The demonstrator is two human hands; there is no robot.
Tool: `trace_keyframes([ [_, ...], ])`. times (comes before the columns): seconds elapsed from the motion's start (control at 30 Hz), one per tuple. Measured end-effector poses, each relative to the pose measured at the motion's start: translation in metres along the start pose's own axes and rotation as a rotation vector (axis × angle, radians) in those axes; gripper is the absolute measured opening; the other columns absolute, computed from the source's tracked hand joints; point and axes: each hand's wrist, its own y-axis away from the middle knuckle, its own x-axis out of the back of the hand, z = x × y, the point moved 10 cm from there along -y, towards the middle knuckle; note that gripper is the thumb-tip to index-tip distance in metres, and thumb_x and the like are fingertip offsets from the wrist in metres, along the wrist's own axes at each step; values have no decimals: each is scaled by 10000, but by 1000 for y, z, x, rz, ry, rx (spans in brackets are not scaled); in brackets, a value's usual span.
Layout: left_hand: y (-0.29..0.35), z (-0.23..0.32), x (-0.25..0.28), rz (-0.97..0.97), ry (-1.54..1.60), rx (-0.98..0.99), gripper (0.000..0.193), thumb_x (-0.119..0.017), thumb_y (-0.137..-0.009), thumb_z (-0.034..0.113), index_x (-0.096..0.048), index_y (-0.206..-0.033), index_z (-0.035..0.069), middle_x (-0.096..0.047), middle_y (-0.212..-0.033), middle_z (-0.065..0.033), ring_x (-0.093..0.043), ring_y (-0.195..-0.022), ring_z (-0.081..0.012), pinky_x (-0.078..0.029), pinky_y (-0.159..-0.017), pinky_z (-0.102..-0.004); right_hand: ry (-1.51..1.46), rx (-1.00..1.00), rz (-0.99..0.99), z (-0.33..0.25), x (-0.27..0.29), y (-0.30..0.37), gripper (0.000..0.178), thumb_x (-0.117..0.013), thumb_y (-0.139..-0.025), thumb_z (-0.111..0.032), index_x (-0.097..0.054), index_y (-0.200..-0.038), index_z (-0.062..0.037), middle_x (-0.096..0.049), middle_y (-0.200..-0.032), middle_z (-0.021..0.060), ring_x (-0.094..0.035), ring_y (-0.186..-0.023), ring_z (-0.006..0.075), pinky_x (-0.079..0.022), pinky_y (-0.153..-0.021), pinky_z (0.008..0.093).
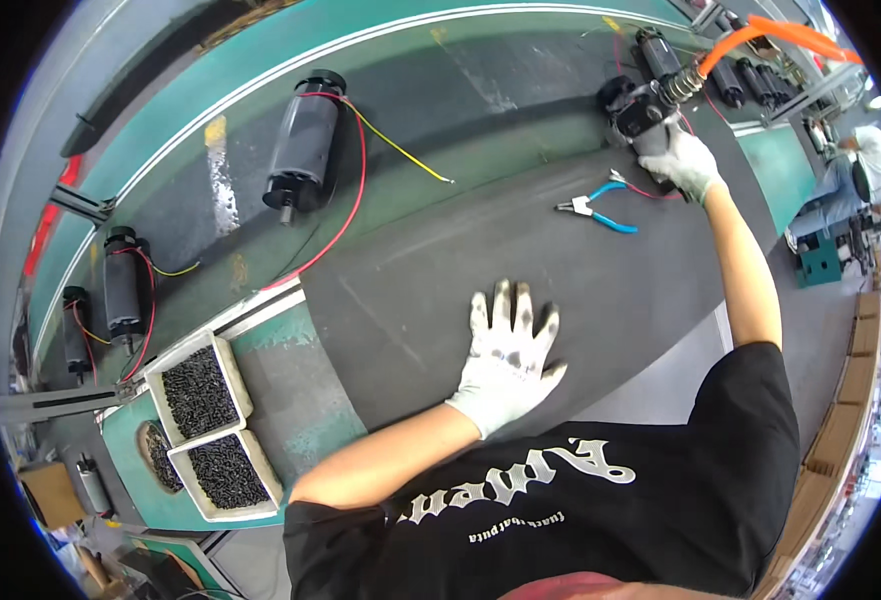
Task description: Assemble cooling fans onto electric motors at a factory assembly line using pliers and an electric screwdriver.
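Note:
My left hand, in a white glove with dark-stained fingertips, lies flat on the black mat with its fingers spread and nothing in it. At the far right, my gloved right hand is wrapped round the grip of a dark air tool, which an orange hose feeds from above. Between the hands, nearer the right one, lie pliers with blue handles. Close by the tool a red wire runs over the mat. What the tool's front end touches cannot be made out.
A dark cylindrical motor with red and yellow wires lies far left on the conveyor; more motors stand left of it. Two white trays of small black screws sit at the left. A person is at the far right.

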Motion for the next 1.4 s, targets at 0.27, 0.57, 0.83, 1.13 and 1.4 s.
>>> trace_keyframes([
  [0.27,-4,-1,4,54,27,-39,705,-556,-864,532,-448,-1416,107,-350,-1450,-296,-286,-1371,-490,-165,-1120,-642,-6,-118,126,54,-5,121,932,-743,-701,-411,-362,-1446,1,-669,-1063,269,-676,-957,379,-518,-851,423],
  [0.57,120,-15,62,221,528,-70,523,-693,-843,323,-548,-1235,7,-605,-1109,-208,-611,-1008,-360,-500,-895,-449,-913,356,-269,-229,-7,190,388,-585,-949,-276,-623,-1194,22,-675,-1050,89,-611,-1026,172,-486,-846,314],
  [0.83,220,-60,100,408,580,162,406,-727,-768,95,-602,-1131,-37,-657,-972,-163,-650,-846,-309,-519,-780,-398,-1947,33,-1112,-486,-127,128,237,-560,-972,-287,-588,-1059,-69,-642,-915,84,-638,-896,211,-513,-755,321],
  [1.13,328,-141,180,533,-259,711,364,-718,-802,190,-623,-1083,-22,-644,-867,-159,-625,-738,-314,-505,-670,-398,-294,1271,297,-433,-31,140,212,-511,-835,-121,-690,-933,-63,-649,-761,187,-607,-680,365,-480,-632,444],
  [1.4,351,-321,168,368,-340,935,283,-669,-869,247,-636,-1104,93,-669,-981,-140,-659,-897,-336,-529,-810,-424,-650,495,-436,-346,-43,221,225,-603,-902,-233,-614,-872,-10,-436,-631,-40,-438,-543,85,-343,-506,292],
])
